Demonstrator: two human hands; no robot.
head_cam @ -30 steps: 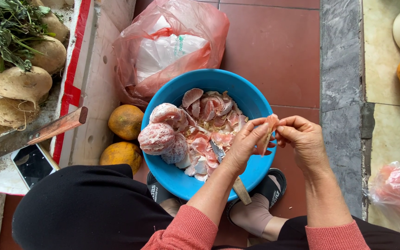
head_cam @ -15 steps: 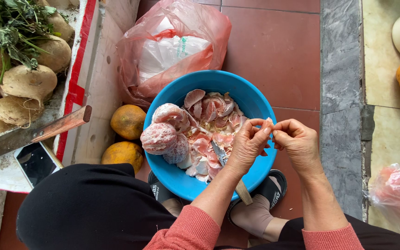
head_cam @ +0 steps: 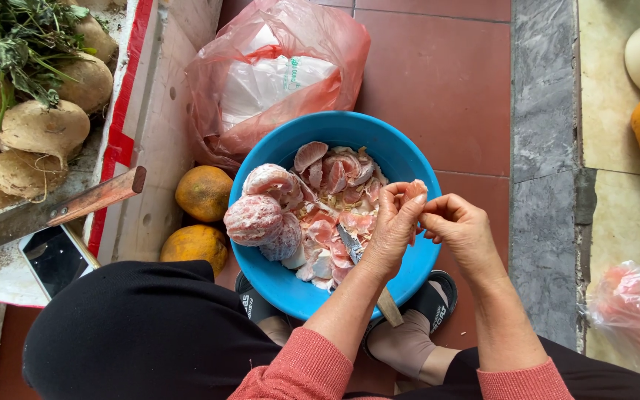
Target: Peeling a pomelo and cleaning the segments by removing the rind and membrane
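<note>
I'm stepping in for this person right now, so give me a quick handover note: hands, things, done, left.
Left hand and right hand: both pinch one pink pomelo segment over the blue basin.
Knife lies in the basin, handle sticking out over the near rim.
Done: peeled segments and two larger peeled chunks are in the basin.
Left: the held segment; two whole fruits beside the basin.

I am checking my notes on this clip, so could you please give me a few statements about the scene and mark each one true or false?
1. Both hands, left hand and right hand, hold a pink fruit segment over the blue bowl. True.
2. The bowl is red. False: it is blue.
3. Two orange-yellow fruits lie on the floor beside the bowl. True.
4. The knife is in the right hand. False: it rests in the bowl.
5. The phone lies inside the bowl. False: it lies beside the white box.
</note>
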